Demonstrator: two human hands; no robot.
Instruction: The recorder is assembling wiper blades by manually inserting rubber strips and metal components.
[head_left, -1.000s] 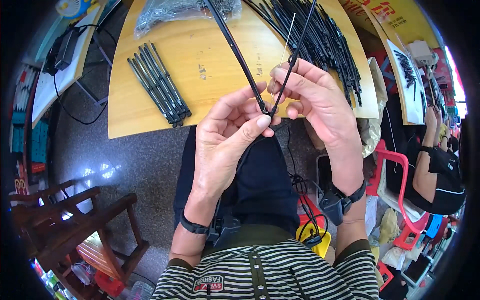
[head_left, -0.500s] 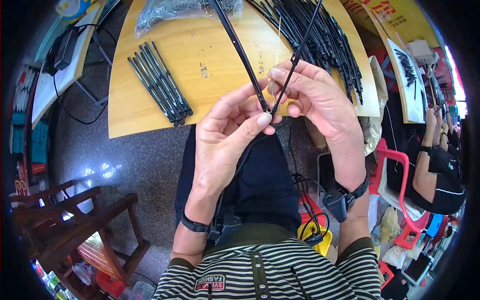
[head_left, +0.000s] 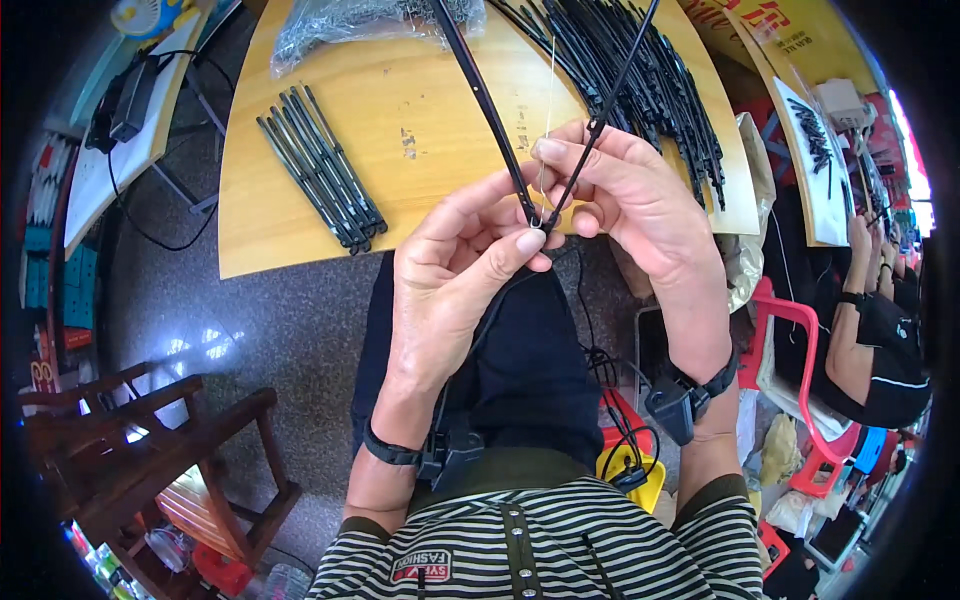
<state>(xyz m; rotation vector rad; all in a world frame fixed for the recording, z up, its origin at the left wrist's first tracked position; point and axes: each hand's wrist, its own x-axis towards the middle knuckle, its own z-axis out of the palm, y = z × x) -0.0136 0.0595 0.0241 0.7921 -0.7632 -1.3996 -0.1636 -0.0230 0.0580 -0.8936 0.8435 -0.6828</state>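
A pair of slim black jointed rods [head_left: 480, 95], similar to umbrella ribs, meets in a V above my lap. My left hand [head_left: 440, 260] pinches the joint at the bottom of the V between thumb and fingers. Between the rods runs a thin pale wire [head_left: 551, 90], its lower end curled at the joint. With thumb and fingertips, my right hand [head_left: 655, 205] grips this wire, and the right rod passes against its fingers. How the wire sits in the joint is partly hidden by my fingertips.
On the wooden table [head_left: 430, 200] lie a small row of black rods [head_left: 320, 170], a large pile of black rods [head_left: 650, 90] and a clear bag of metal pieces [head_left: 375, 30]. At right, a person [head_left: 860, 350] works by a pink chair [head_left: 805, 315]. Wooden chair [head_left: 150, 440] stands lower left.
The two rods have shifted slightly right at their upper ends, and the wire tilts a little left. Both hands keep nearly the same place and grip.
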